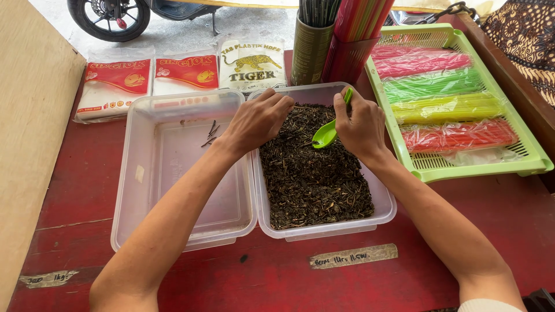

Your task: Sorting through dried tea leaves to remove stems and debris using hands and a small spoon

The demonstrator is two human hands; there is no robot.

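Two clear plastic tubs stand side by side on a red table. The right tub [386,203] is full of dark dried tea leaves [312,179]. The left tub [124,185] holds only a few dark twigs [210,134] near its far side. My right hand [361,126] grips a green plastic spoon [326,133] whose bowl rests on the leaves. My left hand [257,118] reaches over the rim between the tubs, fingers curled down into the leaves at the far end.
A green slotted tray [529,159] with bundles of coloured straws sits at the right. Two tall cups of straws [326,55] stand behind the tubs. Flat plastic packets [150,78] lie at the back left. A wooden board [29,144] borders the left; a motorbike wheel [107,17] is beyond.
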